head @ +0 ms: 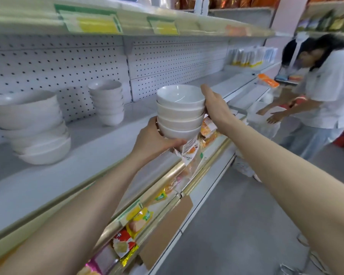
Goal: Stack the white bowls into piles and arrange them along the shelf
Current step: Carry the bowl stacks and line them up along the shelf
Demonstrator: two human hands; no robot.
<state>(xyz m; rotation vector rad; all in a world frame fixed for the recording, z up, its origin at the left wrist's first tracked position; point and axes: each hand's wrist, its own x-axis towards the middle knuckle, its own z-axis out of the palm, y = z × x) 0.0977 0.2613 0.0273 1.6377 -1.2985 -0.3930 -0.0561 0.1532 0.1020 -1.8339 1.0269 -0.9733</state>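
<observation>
Left hand (153, 139) cups the bottom of the four-bowl stack (180, 114) from seven o'clock, fingers curled under it. Right hand (214, 106) clasps its side at three o'clock, fingers hidden behind. The stack is up off the shelf (48, 175), above its front edge. Further in, a wide bowl pile (34, 128) sits at nine o'clock and a narrower pile (107, 102) at ten. Another person (326, 86) bends at two o'clock.

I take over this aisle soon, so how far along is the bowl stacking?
Done: a wide left pile and a narrower second pile stand on the shelf. In hand: a stack of four bowls, left hand gripping its base, right hand against its side. Left: setting it on the shelf beside them.
</observation>
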